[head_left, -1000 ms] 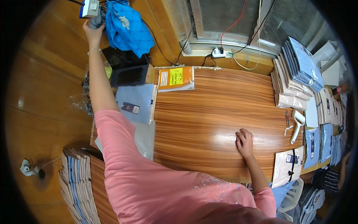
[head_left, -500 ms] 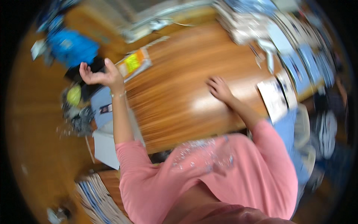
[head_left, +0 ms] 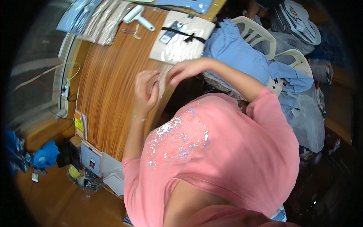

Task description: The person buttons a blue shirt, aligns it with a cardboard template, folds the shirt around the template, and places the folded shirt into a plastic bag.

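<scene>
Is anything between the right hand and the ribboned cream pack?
Nothing visible: the right hand is beside the pack, at its near edge; contact is unclear. The roller lies left of the pack, clear.

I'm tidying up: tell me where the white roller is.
Head view, upper left: the roller lies on the table, just left of the ribbon-tied pack.

Before your fingers (head_left: 142, 77), on the table (head_left: 109, 94), lies the folded garment (head_left: 176, 48), with the lint roller (head_left: 137, 16) farther off; to their right, clothes (head_left: 238, 47) lie over the chair (head_left: 270, 38).
</scene>
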Motion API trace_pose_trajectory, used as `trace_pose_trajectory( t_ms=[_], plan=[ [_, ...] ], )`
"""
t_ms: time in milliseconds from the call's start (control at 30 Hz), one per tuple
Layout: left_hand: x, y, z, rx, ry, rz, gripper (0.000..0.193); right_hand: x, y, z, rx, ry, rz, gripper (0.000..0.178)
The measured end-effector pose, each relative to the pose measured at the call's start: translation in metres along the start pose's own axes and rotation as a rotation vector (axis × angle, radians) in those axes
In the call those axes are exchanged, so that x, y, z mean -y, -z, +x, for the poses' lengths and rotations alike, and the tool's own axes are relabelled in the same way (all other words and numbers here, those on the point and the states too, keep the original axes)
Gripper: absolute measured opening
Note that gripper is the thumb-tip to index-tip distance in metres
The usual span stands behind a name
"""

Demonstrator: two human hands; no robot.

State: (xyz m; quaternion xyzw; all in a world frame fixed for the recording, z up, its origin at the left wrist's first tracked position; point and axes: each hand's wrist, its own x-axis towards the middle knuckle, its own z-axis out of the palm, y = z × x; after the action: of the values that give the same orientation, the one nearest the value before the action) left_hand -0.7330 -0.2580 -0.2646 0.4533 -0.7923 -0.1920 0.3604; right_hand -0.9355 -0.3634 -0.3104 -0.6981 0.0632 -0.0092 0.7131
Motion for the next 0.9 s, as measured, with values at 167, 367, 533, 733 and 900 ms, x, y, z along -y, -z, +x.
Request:
trace_pose_trajectory(
  t_ms=[167, 367, 533, 733, 900],
  plan=[
    [0.021, -0.163, 0.077, 0.078, 0.271, 0.416, 0.053, -0.151, 0.094, -0.232, -1.514, -0.152, -0.023, 0.025],
    [0.082, -0.198, 0.096, 0.184, 0.258, 0.610, 0.059, -0.309, 0.021, -0.361, -1.755, -0.728, -0.202, 0.016],
    [0.057, -0.177, 0.114, 0.089, 0.179, 0.483, 0.048, -0.297, -0.003, -0.330, -1.774, -0.897, -0.088, 0.021],
    [-0.008, -0.231, 0.149, 0.273, -0.025, 0.030, 0.033, -0.268, 0.026, -0.289, -1.730, -1.241, -0.166, 0.034],
    [-0.023, -0.248, 0.148, 0.402, -0.069, -0.083, 0.026, -0.282, 0.017, -0.291, -1.702, -1.093, -0.411, 0.036]
  ],
)
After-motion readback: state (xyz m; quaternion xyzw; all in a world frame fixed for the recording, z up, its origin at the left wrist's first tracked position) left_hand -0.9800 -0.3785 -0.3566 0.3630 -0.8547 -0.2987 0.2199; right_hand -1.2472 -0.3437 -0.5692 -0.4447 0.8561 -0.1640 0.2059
